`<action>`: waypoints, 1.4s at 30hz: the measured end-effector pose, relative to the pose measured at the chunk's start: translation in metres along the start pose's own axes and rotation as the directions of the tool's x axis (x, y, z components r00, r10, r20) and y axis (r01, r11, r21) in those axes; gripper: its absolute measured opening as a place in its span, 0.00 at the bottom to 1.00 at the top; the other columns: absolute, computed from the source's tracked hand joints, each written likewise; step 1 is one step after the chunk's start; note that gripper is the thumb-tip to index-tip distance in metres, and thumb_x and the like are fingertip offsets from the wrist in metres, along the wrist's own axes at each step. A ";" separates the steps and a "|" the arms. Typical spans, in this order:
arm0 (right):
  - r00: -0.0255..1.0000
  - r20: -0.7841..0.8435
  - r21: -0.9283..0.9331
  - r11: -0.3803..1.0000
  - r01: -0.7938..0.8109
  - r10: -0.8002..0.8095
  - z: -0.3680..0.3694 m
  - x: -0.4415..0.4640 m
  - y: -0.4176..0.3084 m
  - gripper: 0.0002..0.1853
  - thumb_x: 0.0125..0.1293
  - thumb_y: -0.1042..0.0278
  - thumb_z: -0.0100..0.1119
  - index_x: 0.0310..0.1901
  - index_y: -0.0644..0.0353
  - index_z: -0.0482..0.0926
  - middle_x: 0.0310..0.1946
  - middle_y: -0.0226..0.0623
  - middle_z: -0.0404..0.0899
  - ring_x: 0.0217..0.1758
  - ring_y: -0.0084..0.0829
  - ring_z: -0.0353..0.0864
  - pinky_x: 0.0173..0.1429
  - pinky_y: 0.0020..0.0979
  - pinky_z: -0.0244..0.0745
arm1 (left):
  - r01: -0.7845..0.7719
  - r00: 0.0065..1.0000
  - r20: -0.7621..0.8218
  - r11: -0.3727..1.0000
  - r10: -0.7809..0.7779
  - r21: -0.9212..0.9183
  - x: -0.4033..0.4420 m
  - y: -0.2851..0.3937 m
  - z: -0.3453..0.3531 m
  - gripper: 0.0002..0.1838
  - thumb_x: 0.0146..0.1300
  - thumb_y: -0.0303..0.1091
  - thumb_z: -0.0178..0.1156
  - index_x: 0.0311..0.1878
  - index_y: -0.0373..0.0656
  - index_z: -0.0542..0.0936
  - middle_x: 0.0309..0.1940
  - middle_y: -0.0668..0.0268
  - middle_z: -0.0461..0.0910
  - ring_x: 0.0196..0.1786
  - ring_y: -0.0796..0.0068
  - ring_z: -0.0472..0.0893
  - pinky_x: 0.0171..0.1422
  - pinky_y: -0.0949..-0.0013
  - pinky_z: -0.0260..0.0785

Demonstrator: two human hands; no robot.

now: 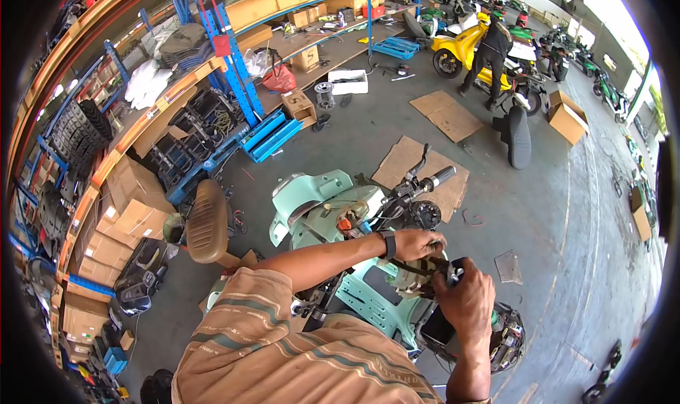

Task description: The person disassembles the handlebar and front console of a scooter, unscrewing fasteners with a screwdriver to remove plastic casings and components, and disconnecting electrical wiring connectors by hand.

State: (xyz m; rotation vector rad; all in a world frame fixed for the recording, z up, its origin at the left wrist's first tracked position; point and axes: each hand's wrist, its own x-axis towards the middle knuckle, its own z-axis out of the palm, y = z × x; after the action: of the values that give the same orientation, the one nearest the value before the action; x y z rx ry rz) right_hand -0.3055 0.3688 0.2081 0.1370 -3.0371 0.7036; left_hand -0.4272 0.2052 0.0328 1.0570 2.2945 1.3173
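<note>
A partly stripped mint-green scooter (312, 227) stands in front of me, its wiring and inner parts exposed. My left hand (416, 245), with a black band at the wrist, has its fingers curled at a dark strip-like part (419, 266). Closed around a small black and silver part (455, 271) is my right hand (467, 298); the fingers hide most of that part. Both hands are close together over the scooter, just below its round black piece (425, 214). A black handlebar grip (439, 179) and a lever (421, 162) lie beyond them.
A brown seat (207, 221) stands to the left, near shelving with cardboard boxes (134, 191). Flat cardboard (400, 164) and a black seat (519, 138) are on the floor ahead. Farther off, a person (489, 50) stands at a yellow scooter (464, 43). An open box (568, 117) sits right.
</note>
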 end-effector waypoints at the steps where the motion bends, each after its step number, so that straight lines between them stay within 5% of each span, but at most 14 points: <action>1: 1.000 0.013 0.013 1.000 0.020 -0.021 0.004 -0.006 0.003 0.19 0.55 0.56 0.70 0.38 0.65 0.79 0.25 0.55 0.82 0.33 0.57 0.84 0.44 0.51 0.79 | 0.026 1.000 0.005 0.999 -0.026 0.024 0.004 0.004 -0.003 0.20 0.77 0.46 0.48 0.62 0.44 0.73 0.55 0.48 0.80 0.59 0.46 0.79 0.62 0.54 0.71; 6: 0.990 0.141 0.087 0.996 -0.021 0.008 0.044 -0.037 0.022 0.20 0.56 0.58 0.71 0.42 0.64 0.78 0.28 0.55 0.83 0.34 0.56 0.84 0.42 0.49 0.78 | 0.225 0.972 -0.112 0.957 -0.207 0.186 0.015 0.015 0.001 0.25 0.76 0.54 0.47 0.63 0.45 0.72 0.47 0.47 0.83 0.52 0.41 0.81 0.57 0.49 0.74; 9: 0.970 0.244 0.138 0.989 -0.055 0.020 0.079 -0.053 0.041 0.21 0.57 0.56 0.71 0.42 0.65 0.77 0.30 0.56 0.83 0.37 0.58 0.84 0.41 0.51 0.79 | 0.131 0.941 -0.330 0.978 -0.073 0.160 0.019 0.011 0.007 0.21 0.76 0.50 0.50 0.60 0.45 0.75 0.43 0.47 0.84 0.48 0.40 0.82 0.51 0.49 0.76; 13: 0.967 0.256 0.209 0.976 -0.065 0.009 0.123 -0.076 0.076 0.24 0.60 0.55 0.69 0.48 0.65 0.73 0.30 0.61 0.82 0.36 0.61 0.83 0.42 0.53 0.79 | 0.231 0.910 -0.361 0.972 -0.204 0.033 0.022 0.023 -0.003 0.22 0.77 0.50 0.48 0.60 0.42 0.75 0.43 0.47 0.84 0.48 0.41 0.82 0.51 0.51 0.76; 14: 0.966 0.260 0.240 0.969 -0.054 -0.010 0.126 -0.080 0.082 0.26 0.60 0.56 0.70 0.49 0.66 0.72 0.32 0.62 0.82 0.38 0.62 0.83 0.44 0.52 0.79 | 0.142 0.872 -0.483 0.986 -0.085 0.083 0.026 0.006 0.004 0.23 0.77 0.49 0.48 0.60 0.40 0.75 0.44 0.46 0.84 0.49 0.43 0.83 0.53 0.52 0.75; 17: 0.958 0.287 0.273 0.958 -0.089 0.007 0.159 -0.092 0.113 0.29 0.59 0.55 0.71 0.53 0.67 0.71 0.37 0.64 0.82 0.43 0.62 0.83 0.47 0.51 0.78 | 0.263 0.811 -0.532 0.964 -0.242 -0.039 0.024 0.016 -0.003 0.23 0.78 0.49 0.46 0.59 0.38 0.75 0.45 0.47 0.84 0.51 0.46 0.82 0.54 0.53 0.74; 22: 0.955 0.296 0.346 0.932 -0.107 -0.001 0.196 -0.093 0.130 0.27 0.61 0.53 0.70 0.51 0.63 0.71 0.36 0.60 0.83 0.40 0.60 0.84 0.42 0.51 0.78 | 0.116 0.640 -0.743 0.981 -0.194 -0.156 0.025 0.011 -0.005 0.24 0.79 0.51 0.43 0.50 0.37 0.77 0.25 0.57 0.75 0.29 0.64 0.74 0.37 0.58 0.67; 24: 0.961 0.277 0.452 0.883 -0.124 -0.006 0.217 -0.091 0.136 0.27 0.61 0.53 0.70 0.52 0.63 0.72 0.40 0.61 0.83 0.43 0.59 0.84 0.45 0.50 0.78 | 0.259 0.631 -0.711 0.948 -0.311 -0.185 0.022 0.010 -0.009 0.26 0.79 0.53 0.42 0.49 0.36 0.77 0.25 0.58 0.75 0.30 0.66 0.73 0.38 0.59 0.66; 26: 0.960 0.274 0.460 0.869 -0.181 0.054 0.249 -0.092 0.148 0.23 0.62 0.57 0.70 0.52 0.62 0.75 0.43 0.53 0.85 0.48 0.50 0.87 0.50 0.44 0.80 | 0.208 0.619 -0.726 0.954 -0.300 -0.217 0.020 0.013 -0.010 0.29 0.79 0.56 0.41 0.49 0.36 0.78 0.27 0.59 0.75 0.32 0.68 0.73 0.40 0.60 0.67; 28: 0.955 0.285 0.441 0.874 -0.202 0.078 0.266 -0.087 0.150 0.23 0.64 0.58 0.68 0.54 0.62 0.75 0.46 0.53 0.85 0.52 0.47 0.86 0.53 0.43 0.79 | 0.211 0.554 -0.784 0.958 -0.282 -0.195 0.022 0.017 -0.008 0.25 0.78 0.53 0.44 0.47 0.38 0.77 0.33 0.47 0.81 0.38 0.44 0.81 0.41 0.51 0.70; 30: 0.969 0.245 0.467 0.874 -0.137 0.022 0.282 -0.082 0.153 0.21 0.66 0.59 0.66 0.54 0.63 0.77 0.46 0.50 0.85 0.53 0.43 0.86 0.54 0.40 0.78 | 0.243 0.568 -0.761 0.947 -0.314 -0.210 0.017 0.035 -0.010 0.29 0.77 0.56 0.42 0.45 0.35 0.78 0.31 0.45 0.81 0.37 0.47 0.81 0.42 0.52 0.70; 35: 0.941 0.337 0.606 0.758 -0.243 0.032 0.308 -0.066 0.164 0.17 0.70 0.59 0.62 0.53 0.61 0.80 0.40 0.42 0.88 0.44 0.32 0.86 0.48 0.33 0.76 | 0.267 0.489 -0.825 0.949 -0.283 -0.168 0.016 0.025 -0.010 0.33 0.77 0.59 0.40 0.40 0.33 0.77 0.29 0.47 0.79 0.33 0.48 0.78 0.41 0.52 0.67; 40: 0.905 0.420 0.621 0.705 -0.343 0.071 0.293 -0.086 0.181 0.18 0.73 0.55 0.57 0.54 0.61 0.79 0.33 0.39 0.87 0.34 0.26 0.80 0.40 0.31 0.73 | 0.144 0.477 -0.831 0.958 -0.287 -0.248 0.017 0.003 -0.006 0.36 0.77 0.61 0.39 0.38 0.30 0.75 0.26 0.55 0.75 0.32 0.64 0.71 0.42 0.56 0.67; 42: 0.892 0.368 0.628 0.637 -0.448 0.265 0.300 -0.100 0.200 0.19 0.76 0.53 0.53 0.53 0.62 0.80 0.29 0.36 0.85 0.30 0.23 0.74 0.37 0.30 0.69 | 0.128 0.460 -0.853 0.969 -0.248 -0.212 0.020 0.001 -0.002 0.34 0.78 0.59 0.39 0.38 0.31 0.75 0.28 0.54 0.76 0.32 0.60 0.72 0.43 0.56 0.67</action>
State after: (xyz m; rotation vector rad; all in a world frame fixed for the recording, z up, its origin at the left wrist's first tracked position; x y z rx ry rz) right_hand -0.2247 0.4241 -0.1532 -0.4335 -2.8190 2.0001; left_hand -0.4417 0.2192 0.0365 -0.0579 2.7915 2.2103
